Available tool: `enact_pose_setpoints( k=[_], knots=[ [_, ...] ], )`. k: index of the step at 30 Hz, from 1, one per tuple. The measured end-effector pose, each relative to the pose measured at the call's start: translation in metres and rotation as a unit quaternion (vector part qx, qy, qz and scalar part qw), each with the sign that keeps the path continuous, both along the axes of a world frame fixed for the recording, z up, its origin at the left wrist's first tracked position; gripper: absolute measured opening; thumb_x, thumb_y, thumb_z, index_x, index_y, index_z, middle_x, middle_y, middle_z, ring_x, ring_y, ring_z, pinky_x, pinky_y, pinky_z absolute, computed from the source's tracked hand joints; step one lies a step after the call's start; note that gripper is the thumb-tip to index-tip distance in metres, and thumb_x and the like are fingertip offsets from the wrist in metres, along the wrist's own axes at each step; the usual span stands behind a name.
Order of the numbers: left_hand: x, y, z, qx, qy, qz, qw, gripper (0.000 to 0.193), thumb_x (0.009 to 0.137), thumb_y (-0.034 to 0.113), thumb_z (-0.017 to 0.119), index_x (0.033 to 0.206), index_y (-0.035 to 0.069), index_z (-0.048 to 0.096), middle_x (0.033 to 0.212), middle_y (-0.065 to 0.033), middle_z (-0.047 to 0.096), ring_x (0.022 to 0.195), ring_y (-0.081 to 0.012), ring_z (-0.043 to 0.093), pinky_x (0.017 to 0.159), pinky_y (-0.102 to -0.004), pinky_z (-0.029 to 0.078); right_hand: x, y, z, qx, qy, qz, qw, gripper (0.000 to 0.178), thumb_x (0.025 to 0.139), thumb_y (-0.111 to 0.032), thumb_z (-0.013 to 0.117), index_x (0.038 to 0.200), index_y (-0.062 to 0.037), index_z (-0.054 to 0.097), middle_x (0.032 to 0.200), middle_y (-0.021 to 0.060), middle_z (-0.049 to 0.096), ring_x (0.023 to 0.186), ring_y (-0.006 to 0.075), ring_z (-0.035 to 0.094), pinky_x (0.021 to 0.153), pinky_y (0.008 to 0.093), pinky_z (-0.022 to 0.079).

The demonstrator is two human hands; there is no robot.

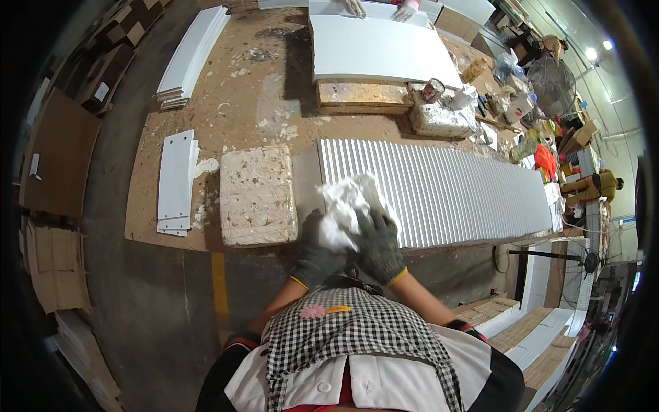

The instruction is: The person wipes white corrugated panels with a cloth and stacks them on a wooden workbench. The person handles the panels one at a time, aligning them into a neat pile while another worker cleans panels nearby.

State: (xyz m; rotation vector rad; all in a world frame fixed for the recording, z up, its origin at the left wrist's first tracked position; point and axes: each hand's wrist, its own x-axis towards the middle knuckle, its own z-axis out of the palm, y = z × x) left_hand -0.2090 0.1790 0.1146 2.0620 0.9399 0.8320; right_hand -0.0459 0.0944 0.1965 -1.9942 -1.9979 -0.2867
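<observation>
Both my hands wear dark knitted gloves with yellow cuffs. My left hand (320, 242) and my right hand (379, 248) are close together at the table's near edge, closed on a crumpled white cloth (349, 206). The cloth hides part of the fingers. It hangs over the left end of a long row of narrow white boards (446, 192), packed side by side. Just left of my left hand sits a stained, wrapped block (258, 195).
White strips with holes (177, 182) lie at the table's left, with stacked white boards (193, 55) beyond. Across the work table (261, 89), another person's gloved hands (355, 8) touch a large white panel (381, 51). A can (433, 90) stands on another block (439, 118).
</observation>
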Motion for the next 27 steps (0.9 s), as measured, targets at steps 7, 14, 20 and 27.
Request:
enact_pose_setpoints(
  k=[7, 14, 20, 27],
  knots=[
    [-0.020, -0.005, 0.010, 0.124, 0.167, -0.078, 0.975, 0.122, 0.071, 0.051, 0.087, 0.156, -0.009, 0.023, 0.160, -0.0321, 0.024, 0.147, -0.0526, 0.026, 0.121, -0.0605, 0.027, 0.023, 0.086, -0.010, 0.009, 0.004, -0.058, 0.998, 0.050, 0.089, -0.041, 0.071, 0.137, -0.0261, 0.067, 0.139, 0.0149, 0.060, 0.125, 0.0370, 0.052, 0.102, 0.0575, 0.038],
    [-0.019, -0.008, -0.018, 0.187, 0.256, -0.074, 0.945, 0.116, 0.077, 0.041, 0.082, 0.157, -0.011, 0.016, 0.165, -0.0332, 0.017, 0.150, -0.0520, 0.024, 0.123, -0.0599, 0.024, 0.062, 0.210, -0.019, -0.120, -0.013, -0.143, 0.982, 0.057, 0.095, -0.046, 0.059, 0.148, -0.0253, 0.057, 0.147, 0.0170, 0.056, 0.133, 0.0370, 0.052, 0.107, 0.0570, 0.037],
    [-0.012, -0.011, -0.036, 0.026, 0.184, -0.024, 0.982, 0.097, 0.079, 0.027, 0.078, 0.154, -0.008, 0.027, 0.160, -0.0315, 0.028, 0.146, -0.0493, 0.033, 0.120, -0.0561, 0.033, 0.009, 0.044, 0.009, -0.104, -0.022, 0.010, 0.994, 0.066, 0.093, -0.049, 0.067, 0.152, -0.0228, 0.051, 0.142, 0.0147, 0.057, 0.110, 0.0324, 0.060, 0.092, 0.0533, 0.046],
    [-0.016, 0.012, -0.028, 0.092, 0.178, -0.078, 0.977, 0.096, 0.085, 0.058, 0.070, 0.151, -0.005, 0.040, 0.158, -0.0313, 0.037, 0.149, -0.0473, 0.032, 0.124, -0.0560, 0.025, 0.042, -0.050, 0.089, -0.248, 0.467, 0.095, 0.844, 0.043, 0.089, -0.021, 0.079, 0.129, -0.0080, 0.070, 0.103, 0.0139, 0.076, 0.095, 0.0264, 0.075, 0.088, 0.0406, 0.061]
  ],
)
